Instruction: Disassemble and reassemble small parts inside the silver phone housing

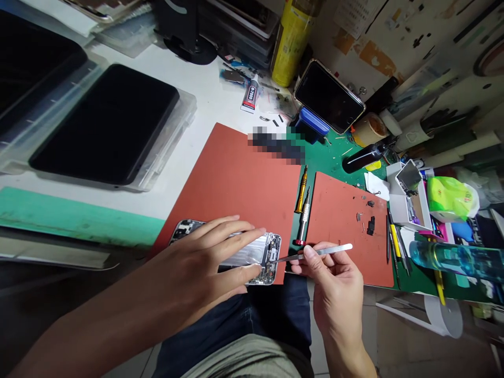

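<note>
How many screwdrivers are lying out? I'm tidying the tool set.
2: a gold-handled screwdriver and a silver screwdriver, side by side in the gap between the two red mats. More may be hidden in the clutter at right.

White workbench point(197, 79), cluttered along its far edge. Directly on it: large red-brown rubber mat point(236, 178), smaller red-brown mat point(342, 231) beside that on a green cutting mat point(334, 157), gold-handled screwdriver point(301, 190) and silver screwdriver point(303, 218) in the gap between, clear plastic tray point(173, 136), small white glue tube point(249, 97), yellow bottle point(289, 44).
</note>
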### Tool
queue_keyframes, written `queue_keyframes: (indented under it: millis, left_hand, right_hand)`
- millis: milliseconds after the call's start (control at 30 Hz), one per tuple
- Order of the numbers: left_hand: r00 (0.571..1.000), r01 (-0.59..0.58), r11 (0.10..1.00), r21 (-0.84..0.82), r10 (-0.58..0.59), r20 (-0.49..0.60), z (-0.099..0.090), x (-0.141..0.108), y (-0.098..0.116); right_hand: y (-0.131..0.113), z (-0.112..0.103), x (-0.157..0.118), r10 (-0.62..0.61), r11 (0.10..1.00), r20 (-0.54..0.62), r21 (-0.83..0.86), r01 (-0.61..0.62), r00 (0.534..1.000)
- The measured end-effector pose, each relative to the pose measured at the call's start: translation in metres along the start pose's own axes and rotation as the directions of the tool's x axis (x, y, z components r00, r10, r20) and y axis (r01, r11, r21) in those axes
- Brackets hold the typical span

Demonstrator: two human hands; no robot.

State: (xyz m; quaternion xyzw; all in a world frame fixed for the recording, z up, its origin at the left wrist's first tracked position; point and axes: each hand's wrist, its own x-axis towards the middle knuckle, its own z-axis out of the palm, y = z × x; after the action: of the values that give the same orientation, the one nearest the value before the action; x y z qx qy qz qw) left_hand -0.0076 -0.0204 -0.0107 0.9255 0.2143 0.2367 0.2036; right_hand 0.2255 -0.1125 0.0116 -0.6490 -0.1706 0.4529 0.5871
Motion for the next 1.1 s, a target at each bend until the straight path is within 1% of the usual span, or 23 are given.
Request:
queue_keyframes:
  millis: [100,233,333,433,600,700,800,900,1100]
  left_hand:
    - [0.997,0.027,0.998,0.060,-0.031,0.070,0.002,-0.003,0.002]
    - [0.996,0.070,0.996,0.060,-0.073,0.054,0.006,-0.010,0.005]
    - [0.995,0.081,0.994,0.071,-0.085,0.047,0.008,-0.014,0.007]
    - [0.995,0.071,0.993,0.091,-0.077,0.061,0.008,-0.014,0.008]
    - [0.998,0.049,0.996,0.079,-0.053,0.041,0.009,-0.014,0.005]
    - [0.997,0.034,0.995,0.090,-0.040,0.062,0.007,-0.014,0.006]
    - [0.993,0.079,0.991,0.105,-0.088,0.084,0.002,-0.011,0.013]
    - [0.992,0.093,0.991,0.098,-0.101,0.077,0.000,-0.010,0.018]
    - [0.996,0.059,0.995,0.085,-0.064,0.060,0.005,-0.011,0.014]
  right_hand:
    - [-0.001,0.000,0.001,0.009,1.000,-0.004,0.011,-0.009,1.000]
    - [-0.001,0.001,0.000,0.012,1.000,-0.003,0.009,-0.012,1.000]
    - [-0.001,0.002,-0.001,0.017,1.000,-0.003,0.001,-0.017,1.000]
    - [-0.001,0.002,-0.002,0.025,1.000,-0.001,0.001,-0.025,1.000]
    - [-0.001,0.003,-0.001,0.020,1.000,0.005,0.000,-0.020,1.000]
    - [-0.001,0.003,-0.001,0.019,1.000,0.011,-0.005,-0.019,1.000]
    - [-0.001,0.002,-0.001,0.020,1.000,0.010,-0.012,-0.020,1.000]
    - [0.000,0.003,-0.003,0.020,1.000,0.018,-0.012,-0.019,1.000]
    - [-0.002,0.005,-0.004,0.025,0.999,0.025,-0.021,-0.025,0.999]
